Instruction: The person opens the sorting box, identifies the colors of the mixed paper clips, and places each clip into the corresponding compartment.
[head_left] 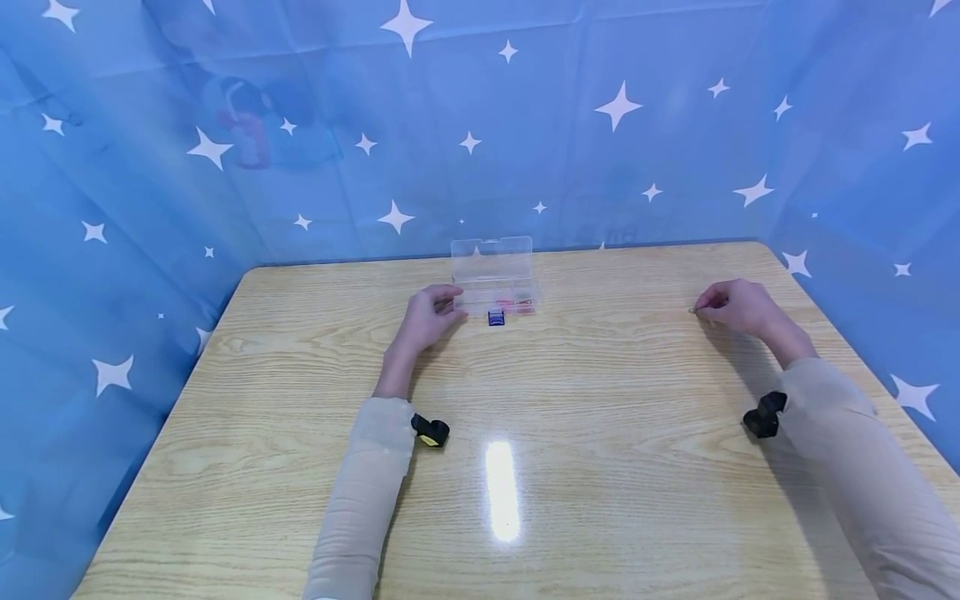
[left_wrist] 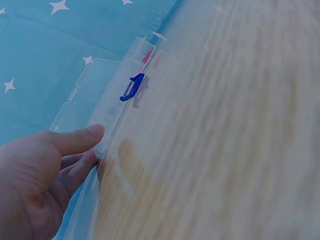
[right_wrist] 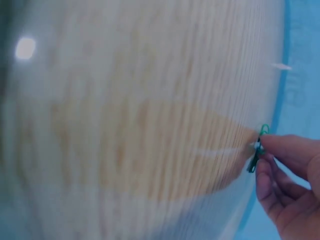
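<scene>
My left hand (head_left: 431, 315) holds the left side of a clear plastic box (head_left: 471, 297), thumb at the near corner and fingers round the outer wall. The box's clear lid (head_left: 491, 258) stands raised at the back. Inside the right part lie thin red pieces (head_left: 517, 303). A blue plastic piece shaped like a clip (left_wrist: 132, 87) sits at the box's front edge. Far to the right, my right hand (head_left: 738, 304) pinches a small green clip (right_wrist: 253, 164) between thumb and fingers; a thin green loop shows above the fingertips, and part of it is hidden.
The wood-grain table (head_left: 585, 375) is glossy, with a bright light reflection near its middle. Its back edge meets a blue curtain (head_left: 570, 150) with white stars, which also hangs along both sides. A black wrist camera (head_left: 431, 432) juts from each sleeve.
</scene>
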